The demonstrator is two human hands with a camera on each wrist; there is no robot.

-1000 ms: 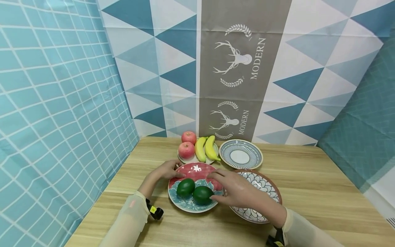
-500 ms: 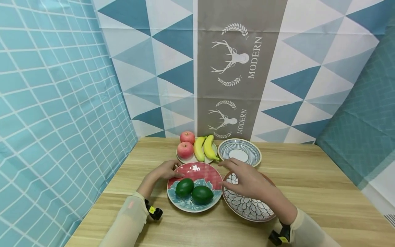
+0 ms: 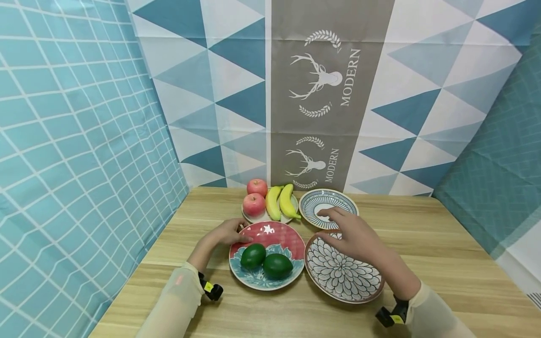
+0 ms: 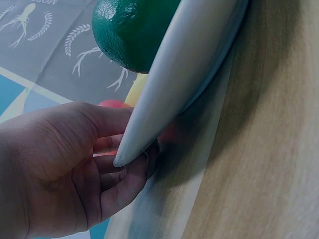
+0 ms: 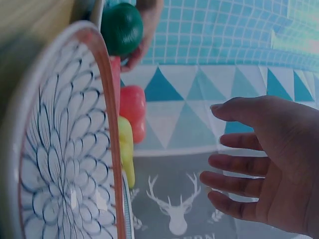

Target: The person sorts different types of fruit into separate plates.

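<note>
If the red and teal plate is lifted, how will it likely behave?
The plate is probably stiff and breakable, being glossy and ceramic-looking. Held at one side by the left hand, it may tip; its rounded green fruits could roll.

A light wood-grain table (image 3: 422,234) carries four plates, its grain running crosswise beneath both hands. Just right of the left hand (image 3: 226,233), whose fingers grip its rim, sits a round red-and-teal floral plate (image 3: 279,234). Beyond that hand, slightly to its right, lies a small pale plate (image 3: 262,218). Under and nearer than the raised right hand (image 3: 355,234) rests a brown-rimmed petal-patterned plate (image 3: 346,277), close beside the red-and-teal one. Past the right hand's fingertips stands a blue-striped white plate (image 3: 313,206).
</note>
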